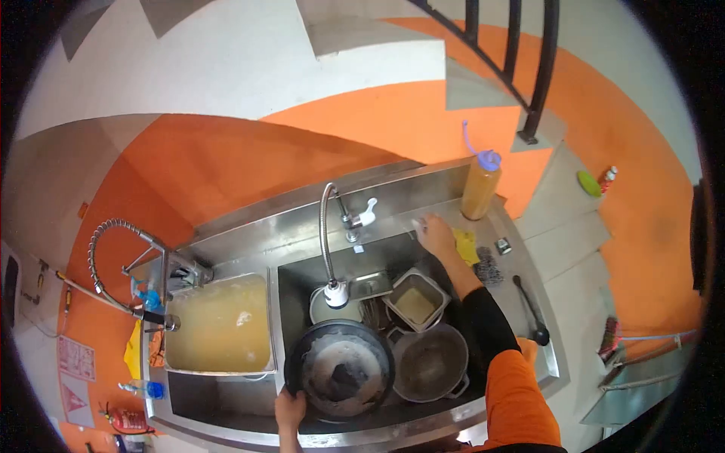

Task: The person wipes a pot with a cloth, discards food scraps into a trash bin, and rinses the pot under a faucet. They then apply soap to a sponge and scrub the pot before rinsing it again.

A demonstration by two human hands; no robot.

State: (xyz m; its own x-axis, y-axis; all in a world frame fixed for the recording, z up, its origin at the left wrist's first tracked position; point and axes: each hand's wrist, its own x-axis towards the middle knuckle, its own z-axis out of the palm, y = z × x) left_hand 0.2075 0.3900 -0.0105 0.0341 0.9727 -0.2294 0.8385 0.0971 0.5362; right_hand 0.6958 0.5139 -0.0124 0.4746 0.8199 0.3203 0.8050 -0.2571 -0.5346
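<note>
At the front of the right sink basin, my left hand (290,410) grips the near left rim of a round black pan (302,362) with whitish suds inside. My right hand (436,235) reaches over the back right corner of that basin, fingers drawn together; what they hold, if anything, I cannot make out. Close to it are a yellow cloth (466,246) and a dark mesh scourer (488,267). A grey two-handled pot (431,362) sits right of the pan, and a square metal container (417,300) stands behind the pot.
A flexible tap (337,293) hangs over the basin, close behind the pan. Cloudy yellowish water fills the left tub (217,321). Along the right counter are a purple-capped bottle (481,185), a small dark box (503,245) and a black ladle (532,309).
</note>
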